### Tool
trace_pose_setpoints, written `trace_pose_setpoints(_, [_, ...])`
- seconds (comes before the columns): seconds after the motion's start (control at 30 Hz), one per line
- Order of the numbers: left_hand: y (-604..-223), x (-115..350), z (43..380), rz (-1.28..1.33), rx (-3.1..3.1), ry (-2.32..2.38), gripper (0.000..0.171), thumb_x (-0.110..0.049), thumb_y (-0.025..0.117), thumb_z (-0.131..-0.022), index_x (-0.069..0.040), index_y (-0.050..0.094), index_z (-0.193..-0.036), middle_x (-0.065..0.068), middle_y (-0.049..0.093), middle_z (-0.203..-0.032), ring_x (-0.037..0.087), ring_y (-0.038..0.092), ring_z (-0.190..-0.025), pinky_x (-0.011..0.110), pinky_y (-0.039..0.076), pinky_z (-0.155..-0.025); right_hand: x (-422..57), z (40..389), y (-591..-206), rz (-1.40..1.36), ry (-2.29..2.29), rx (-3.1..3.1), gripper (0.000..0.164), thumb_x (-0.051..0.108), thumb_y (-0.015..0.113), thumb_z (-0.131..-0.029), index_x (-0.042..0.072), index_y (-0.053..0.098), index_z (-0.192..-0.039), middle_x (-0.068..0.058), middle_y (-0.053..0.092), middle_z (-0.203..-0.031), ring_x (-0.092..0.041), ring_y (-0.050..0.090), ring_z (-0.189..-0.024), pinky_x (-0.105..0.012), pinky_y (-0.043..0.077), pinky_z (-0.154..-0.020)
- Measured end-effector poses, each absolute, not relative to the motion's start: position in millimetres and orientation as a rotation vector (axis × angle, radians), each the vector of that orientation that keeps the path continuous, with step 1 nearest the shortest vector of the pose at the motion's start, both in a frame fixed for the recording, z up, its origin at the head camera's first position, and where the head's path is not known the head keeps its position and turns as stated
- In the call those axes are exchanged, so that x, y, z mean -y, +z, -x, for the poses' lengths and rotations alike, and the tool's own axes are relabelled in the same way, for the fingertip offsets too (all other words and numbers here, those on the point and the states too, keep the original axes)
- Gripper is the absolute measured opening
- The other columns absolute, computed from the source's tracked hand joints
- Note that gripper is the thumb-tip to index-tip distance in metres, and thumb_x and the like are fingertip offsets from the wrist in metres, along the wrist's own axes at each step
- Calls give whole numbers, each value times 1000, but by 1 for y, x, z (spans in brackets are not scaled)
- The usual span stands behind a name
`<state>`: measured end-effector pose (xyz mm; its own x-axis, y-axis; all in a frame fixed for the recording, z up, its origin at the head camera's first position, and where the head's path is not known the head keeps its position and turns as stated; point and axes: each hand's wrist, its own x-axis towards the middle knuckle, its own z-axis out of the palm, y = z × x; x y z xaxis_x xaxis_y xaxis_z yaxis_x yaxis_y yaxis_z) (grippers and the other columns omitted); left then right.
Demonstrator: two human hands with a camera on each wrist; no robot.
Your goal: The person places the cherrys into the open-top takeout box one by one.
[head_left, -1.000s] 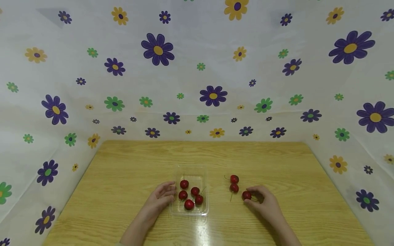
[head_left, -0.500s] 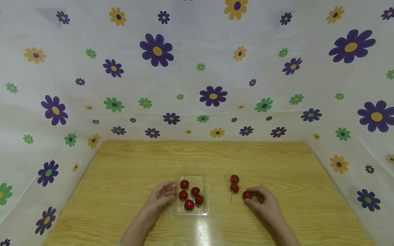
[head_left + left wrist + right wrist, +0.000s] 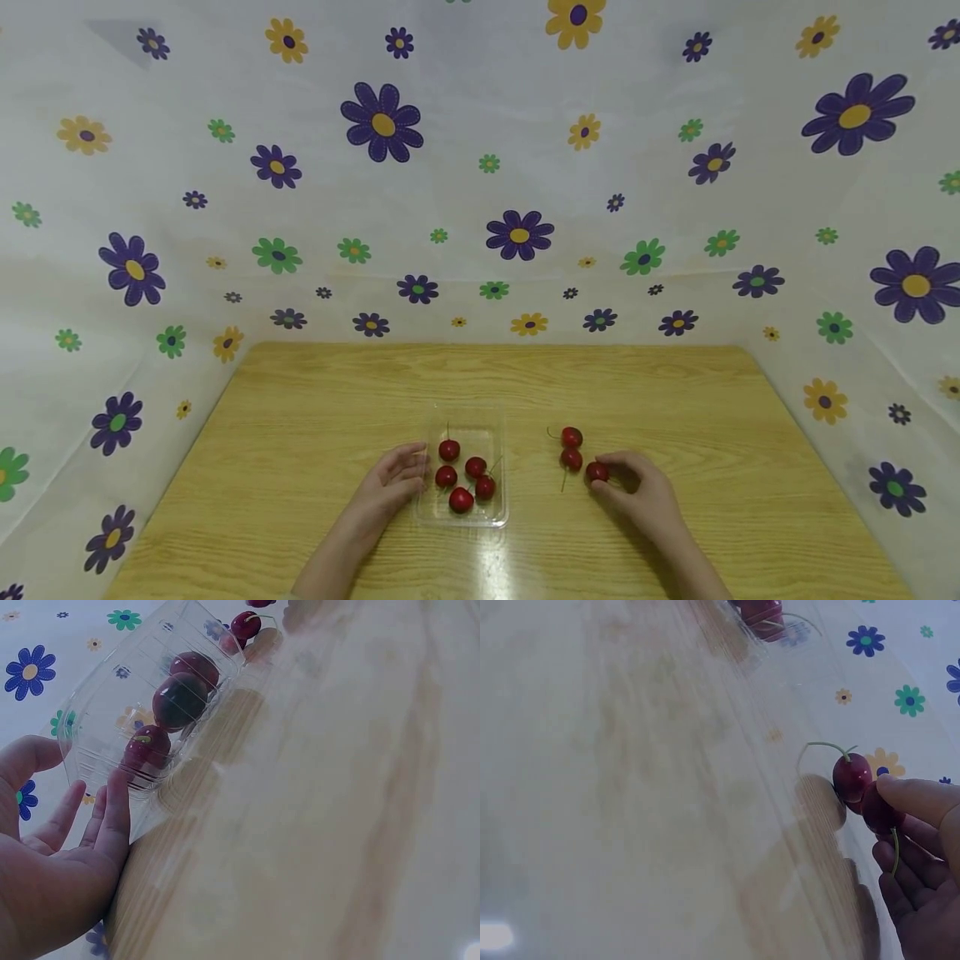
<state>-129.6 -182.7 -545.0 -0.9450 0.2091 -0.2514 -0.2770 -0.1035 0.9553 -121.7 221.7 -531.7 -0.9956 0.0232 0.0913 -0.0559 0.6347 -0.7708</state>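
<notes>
A clear plastic container (image 3: pixel 459 523) stands on the table with several red cherries (image 3: pixel 461 500) inside, some with stems. My left hand (image 3: pixel 392 482) rests its fingers against the container's left side; in the left wrist view the fairly straight fingers of the hand (image 3: pixel 75 855) touch the container wall (image 3: pixel 84 724). To the right, my right hand (image 3: pixel 647 493) pinches a cherry (image 3: pixel 597 472) between thumb and fingers. The right wrist view has this cherry (image 3: pixel 882 810) under the thumb, its green stem hanging toward the palm. Two loose cherries (image 3: pixel 572 447) lie just left of it.
The wood-grain table (image 3: pixel 330 392) is bordered at the back and both sides by a white flower-print sheet (image 3: pixel 450 192). Between the container and the two loose cherries runs a strip of tabletop.
My right hand has shifted slightly left with its cherry, closer to the two loose ones. The left hand and the container have stayed in place.
</notes>
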Motion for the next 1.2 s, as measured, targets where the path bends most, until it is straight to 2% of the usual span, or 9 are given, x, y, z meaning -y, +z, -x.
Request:
trace_pose_setpoints(0.23, [-545, 182, 129, 75, -1862, 2112, 67, 1, 67, -94, 1, 43, -156, 22, 53, -150, 13, 60, -123, 20, 53, -99, -214, 126, -527, -74, 1364, 2732, 36, 15, 89, -86, 11, 77, -119, -6, 76, -121, -5, 66, -108, -23, 55, -97])
trace_pose_setpoints(0.5, [-546, 182, 129, 76, -1857, 2113, 66, 1, 67, -95, 0, 43, -156, 22, 52, -151, 14, 59, -125, 20, 53, -100, -201, 131, -524, -150, 1406, 2693, 35, 7, 89, -83, 11, 78, -116, -6, 77, -117, -1, 65, -103, -25, 58, -93])
trace_pose_setpoints(0.6, [-546, 182, 129, 78, -1845, 2115, 65, 0, 67, -96, 0, 43, -157, 22, 51, -152, 15, 59, -126, 21, 53, -99, -196, 132, -522, -166, 1411, 2693, 34, 7, 89, -84, 11, 78, -115, -6, 77, -116, -5, 67, -104, -27, 58, -94])
trace_pose_setpoints(0.8, [-546, 182, 129, 85, -1847, 2114, 65, -1, 68, -96, 0, 43, -156, 23, 51, -153, 16, 59, -128, 21, 53, -99, -185, 134, -514, -201, 1448, 2686, 31, 7, 88, -84, 6, 78, -114, -12, 76, -116, -20, 70, -104, -30, 59, -93])
trace_pose_setpoints(1.03, [-545, 182, 129, 84, -1866, 2108, 66, -1, 68, -95, 0, 44, -156, 24, 51, -153, 14, 60, -126, 20, 53, -100, -172, 139, -512, -270, 1566, 2677, 33, 4, 86, -86, 5, 76, -117, -14, 74, -117, -15, 71, -103, -31, 61, -94])
trace_pose_setpoints(1.2, [-545, 183, 130, 79, -1861, 2110, 66, 0, 68, -95, 1, 43, -156, 25, 51, -153, 13, 60, -124, 20, 53, -99, -160, 142, -510, -305, 1618, 2681, 33, 4, 85, -87, 4, 76, -119, -13, 74, -117, -17, 72, -103, -32, 62, -92])
